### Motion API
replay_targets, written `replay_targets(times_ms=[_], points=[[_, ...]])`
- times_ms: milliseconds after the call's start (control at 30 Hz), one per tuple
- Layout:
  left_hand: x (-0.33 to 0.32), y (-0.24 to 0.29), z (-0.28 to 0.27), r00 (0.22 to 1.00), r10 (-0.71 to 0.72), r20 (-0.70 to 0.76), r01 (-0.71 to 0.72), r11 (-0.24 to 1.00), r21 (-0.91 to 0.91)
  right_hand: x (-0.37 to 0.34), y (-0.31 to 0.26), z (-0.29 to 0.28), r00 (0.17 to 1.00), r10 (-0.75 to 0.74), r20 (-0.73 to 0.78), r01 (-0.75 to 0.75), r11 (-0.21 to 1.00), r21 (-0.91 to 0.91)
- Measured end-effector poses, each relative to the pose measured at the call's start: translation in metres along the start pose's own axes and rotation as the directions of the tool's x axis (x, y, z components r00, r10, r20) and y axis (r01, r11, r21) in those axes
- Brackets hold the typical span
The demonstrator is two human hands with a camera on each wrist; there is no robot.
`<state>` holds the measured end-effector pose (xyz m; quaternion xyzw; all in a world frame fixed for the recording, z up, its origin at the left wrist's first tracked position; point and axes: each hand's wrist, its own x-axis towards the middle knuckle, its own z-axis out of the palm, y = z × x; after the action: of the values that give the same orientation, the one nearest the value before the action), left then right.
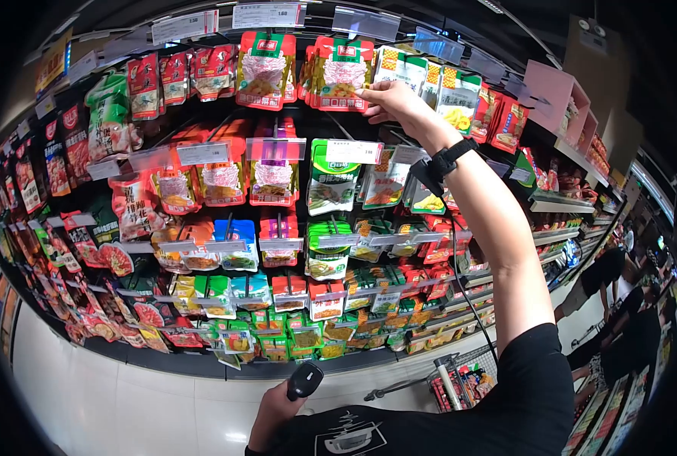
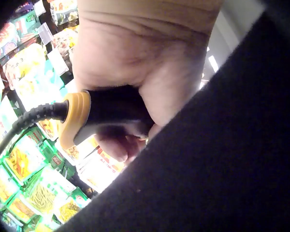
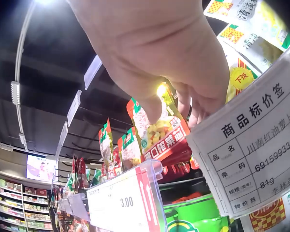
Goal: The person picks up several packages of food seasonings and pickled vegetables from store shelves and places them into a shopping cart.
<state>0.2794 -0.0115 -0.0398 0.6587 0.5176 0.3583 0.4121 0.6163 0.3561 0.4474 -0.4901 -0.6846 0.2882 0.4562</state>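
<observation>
In the head view, my right hand [image 1: 399, 105] reaches up to the top row of the rack and grips the right edge of a red, green-topped food pouch [image 1: 342, 74] hanging there. The right wrist view shows the thumb on the front of this pouch [image 3: 159, 137], with the other fingers behind its edge. Low in front of my body, my left hand [image 1: 275, 414] holds a black handheld scanner [image 1: 305, 380]. Close up, the fingers of the left hand [image 2: 135, 53] wrap round its black handle, which has a yellow collar and a dark cord. A dark sleeve covers part of that view.
White-and-yellow pouches [image 1: 456, 102] hang just right of the gripped one. Price tags [image 3: 121, 198] stick out in front of the hooks. More hanging packets [image 1: 331, 175] fill the rows below. A shopping cart [image 1: 464, 384] stands at lower right, and people [image 1: 620, 334] are in the aisle.
</observation>
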Motion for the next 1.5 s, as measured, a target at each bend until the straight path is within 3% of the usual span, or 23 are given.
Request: replay_targets(times_ms=[267, 500, 633, 700, 767, 800, 933, 1000, 1100, 1200, 1267, 1300, 1333, 1400, 1433, 1467, 1500], points=[[0.012, -0.016, -0.025, 0.998, -0.015, 0.063, 0.013, 0.999, 0.032, 0.002, 0.006, 0.018, 1.000, -0.017, 0.006, 0.016, 0.991, 0.134], [0.021, -0.018, -0.042, 0.993, -0.043, 0.108, 0.036, 0.997, 0.063, 0.001, 0.013, 0.022, 0.998, -0.055, -0.035, 0.060, 0.990, 0.130], [0.034, -0.004, -0.047, 0.984, -0.111, 0.139, 0.103, 0.993, 0.061, -0.014, 0.006, 0.019, 0.994, -0.079, -0.081, 0.076, 0.996, -0.045], [0.041, -0.008, -0.044, 0.986, -0.059, 0.156, 0.051, 0.997, 0.054, -0.023, 0.012, 0.010, 0.979, -0.161, -0.128, 0.129, 0.966, -0.226], [0.048, -0.009, -0.039, 0.981, -0.030, 0.193, 0.021, 0.999, 0.049, -0.038, 0.019, -0.001, 0.940, -0.292, -0.177, 0.186, 0.872, -0.453], [0.051, -0.007, -0.038, 0.976, -0.027, 0.218, 0.017, 0.999, 0.050, -0.057, 0.015, -0.005, 0.868, -0.471, -0.160, 0.274, 0.721, -0.637], [0.061, -0.007, -0.034, 0.943, -0.070, 0.326, 0.041, 0.995, 0.095, -0.166, 0.005, 0.001, 0.735, -0.645, -0.211, 0.286, 0.576, -0.766], [0.067, -0.012, -0.031, 0.938, -0.031, 0.345, 0.003, 0.997, 0.083, -0.211, 0.025, -0.006, 0.598, -0.798, -0.078, 0.350, 0.348, -0.870], [0.076, -0.022, -0.024, 0.929, 0.005, 0.370, -0.039, 0.996, 0.085, -0.293, 0.069, -0.006, 0.714, -0.686, -0.143, 0.218, 0.412, -0.885], [0.083, -0.017, -0.018, 0.918, 0.017, 0.396, -0.056, 0.994, 0.089, -0.380, 0.151, -0.008, 0.856, -0.412, -0.311, -0.056, 0.525, -0.849], [0.088, -0.022, -0.010, 0.892, -0.051, 0.449, 0.011, 0.996, 0.092, -0.446, 0.208, -0.008, 0.923, -0.081, -0.376, -0.281, 0.527, -0.802], [0.091, -0.017, -0.008, 0.886, -0.031, 0.462, -0.005, 0.997, 0.076, -0.488, 0.240, -0.012, 0.915, 0.194, -0.353, -0.403, 0.466, -0.788], [0.095, -0.012, -0.005, 0.879, -0.007, 0.476, -0.025, 0.998, 0.062, -0.537, 0.272, -0.015, 0.863, 0.386, -0.327, -0.475, 0.395, -0.786], [0.103, -0.011, 0.003, 0.856, 0.029, 0.517, -0.086, 0.992, 0.087, -0.660, 0.361, 0.001, 0.786, 0.426, -0.448, -0.491, -0.008, -0.871], [0.105, -0.013, 0.008, 0.842, 0.022, 0.540, -0.083, 0.992, 0.090, -0.681, 0.358, 0.007, 0.521, 0.682, -0.514, -0.693, -0.013, -0.721], [0.109, -0.014, 0.014, 0.830, 0.017, 0.558, -0.081, 0.993, 0.090, -0.695, 0.357, 0.013, 0.207, 0.860, -0.465, -0.845, -0.083, -0.529], [0.113, -0.012, 0.020, 0.812, 0.013, 0.583, -0.088, 0.991, 0.100, -0.713, 0.343, 0.028, 0.225, 0.863, -0.452, -0.841, -0.062, -0.537]])
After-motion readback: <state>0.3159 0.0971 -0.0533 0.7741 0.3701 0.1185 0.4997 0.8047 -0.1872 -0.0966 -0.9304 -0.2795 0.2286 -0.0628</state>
